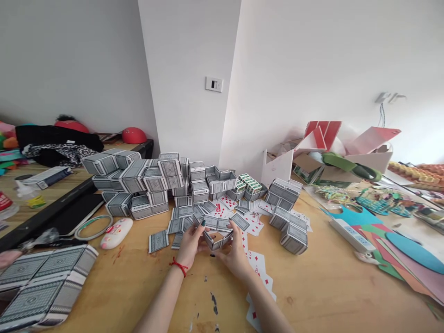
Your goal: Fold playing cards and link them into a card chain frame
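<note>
Both my hands meet at the table's middle around a small box shape of folded playing cards (pixel 218 239) with grey patterned backs. My left hand (pixel 191 244), a red string at its wrist, grips the shape's left side with curled fingers. My right hand (pixel 236 253) pinches its right side. Loose cards (pixel 180 225) lie face down just behind my hands, and red-suited cards (pixel 258 264) lie face up to the right of my right wrist. A heap of finished card cubes (pixel 152 182) stands further back.
More card cubes (pixel 293 231) sit right of centre, and large card blocks (pixel 38 286) at the near left. A white computer mouse (pixel 116 233), a tape ring (pixel 93 226) and a keyboard (pixel 55 213) lie left. Coloured paper (pixel 398 249), a power strip (pixel 350 235) and an open box (pixel 333 157) fill the right.
</note>
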Demonstrator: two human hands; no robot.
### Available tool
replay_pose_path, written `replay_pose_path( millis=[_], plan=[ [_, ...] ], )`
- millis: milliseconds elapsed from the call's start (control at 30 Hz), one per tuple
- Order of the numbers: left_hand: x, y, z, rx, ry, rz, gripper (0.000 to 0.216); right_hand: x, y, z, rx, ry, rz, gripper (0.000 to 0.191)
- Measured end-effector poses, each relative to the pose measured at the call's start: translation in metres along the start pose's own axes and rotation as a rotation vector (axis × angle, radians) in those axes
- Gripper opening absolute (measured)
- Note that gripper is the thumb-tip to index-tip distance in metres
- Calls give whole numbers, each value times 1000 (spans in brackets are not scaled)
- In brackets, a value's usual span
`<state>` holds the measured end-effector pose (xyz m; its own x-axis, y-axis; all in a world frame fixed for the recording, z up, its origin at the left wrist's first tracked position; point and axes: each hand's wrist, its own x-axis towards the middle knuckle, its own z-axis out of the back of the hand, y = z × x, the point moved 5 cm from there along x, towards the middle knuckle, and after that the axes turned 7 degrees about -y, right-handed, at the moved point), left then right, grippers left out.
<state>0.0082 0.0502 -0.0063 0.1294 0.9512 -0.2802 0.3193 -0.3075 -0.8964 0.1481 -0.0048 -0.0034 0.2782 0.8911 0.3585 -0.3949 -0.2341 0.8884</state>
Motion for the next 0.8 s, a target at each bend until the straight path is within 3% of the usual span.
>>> replay_pose_path(
  millis=[200,533,800],
  plan=[
    [-1,1,0,-48,13,22,33,1,1,-3,-114,82,30,73],
    [3,3,4,-132,-18,58,28,-2,15,0,-137,33,184,66],
    [-2,-2,4,-230,-69,107,26,2,4,-2,-147,-22,126,59]
  ],
)
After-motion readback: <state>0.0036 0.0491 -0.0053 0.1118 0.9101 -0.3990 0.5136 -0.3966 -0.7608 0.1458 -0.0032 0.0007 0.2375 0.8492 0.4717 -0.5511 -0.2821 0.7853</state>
